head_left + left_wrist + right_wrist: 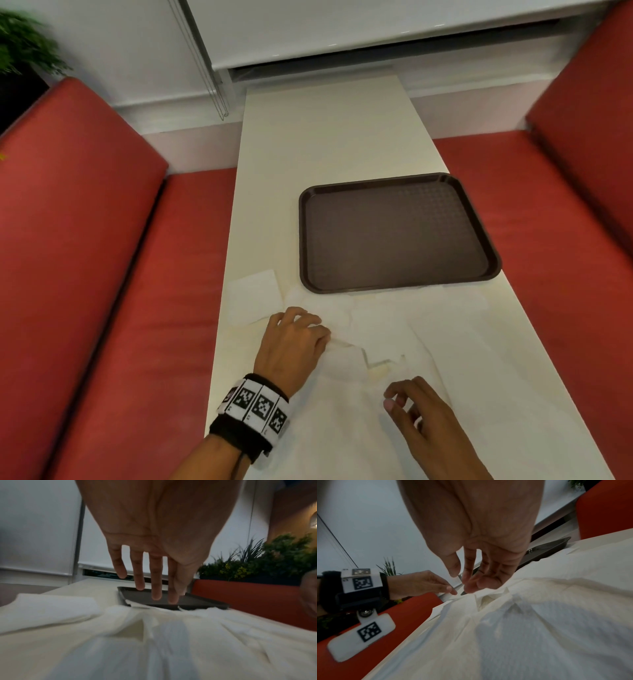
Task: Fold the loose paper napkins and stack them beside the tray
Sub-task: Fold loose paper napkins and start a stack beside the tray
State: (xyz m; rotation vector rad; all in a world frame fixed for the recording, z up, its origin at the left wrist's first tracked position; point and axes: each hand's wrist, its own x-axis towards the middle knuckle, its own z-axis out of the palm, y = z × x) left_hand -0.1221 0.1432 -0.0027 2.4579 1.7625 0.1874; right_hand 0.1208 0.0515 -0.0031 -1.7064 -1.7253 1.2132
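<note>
The left hand (291, 342) lies low over the loose napkins (376, 335) on the white bench (325, 144). In the left wrist view its fingers (156, 577) are nearly straight and a little spread, with their tips pointing down toward the paper, and they hold nothing. From the head view I cannot tell if the tips really touch the napkin under them.

The right hand (421, 411) is above the near part of the napkins. Its fingers (469, 568) are loosely curled, with the thumb close to the first finger, and no paper is between them. The fingertips are just above a raised wrinkle in the paper.

The napkins are unfolded and overlap one another, and they cover the bench under and between both hands. One smaller folded napkin (255, 296) lies flat just to the left of the left fingers. The dark brown tray (394, 233) stands beyond the fingertips of both hands, and its near edge touches the far edge of the napkins. Red seat cushions (102, 274) are on both sides of the bench
</note>
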